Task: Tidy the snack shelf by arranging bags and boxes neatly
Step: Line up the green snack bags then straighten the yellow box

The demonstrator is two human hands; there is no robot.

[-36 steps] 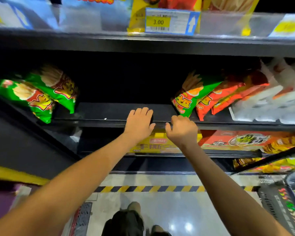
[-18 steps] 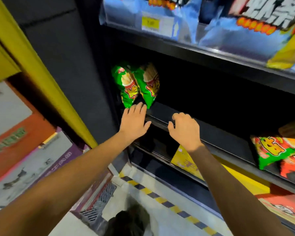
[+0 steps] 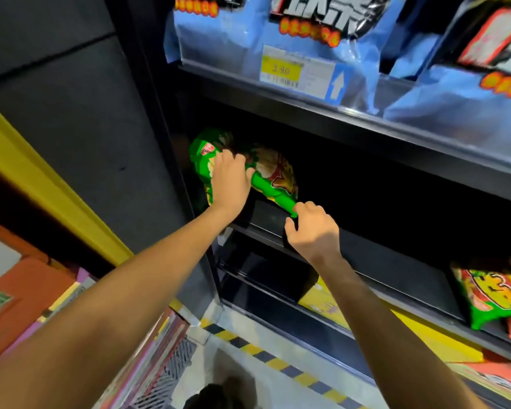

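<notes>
Two green snack bags stand at the left end of the dark middle shelf [image 3: 366, 258]. My left hand [image 3: 229, 181] grips the left green bag [image 3: 199, 160], fingers curled over its front. My right hand [image 3: 311, 228] pinches the bottom corner of the right green bag [image 3: 275, 184] at the shelf's front edge. Another green and red bag [image 3: 496, 296] lies at the right end of the same shelf.
Blue snack bags [image 3: 307, 31] fill the shelf above, behind a price tag [image 3: 301, 72]. A yellow box [image 3: 325, 305] sits on the lower shelf. A dark side panel [image 3: 86, 128] bounds the shelf on the left. Striped floor tape [image 3: 278, 361] runs below.
The view swung left toward the shelf's end. Both hands left the shelf edge and reached the two green bags; the left now grips one, the right pinches the other's corner.
</notes>
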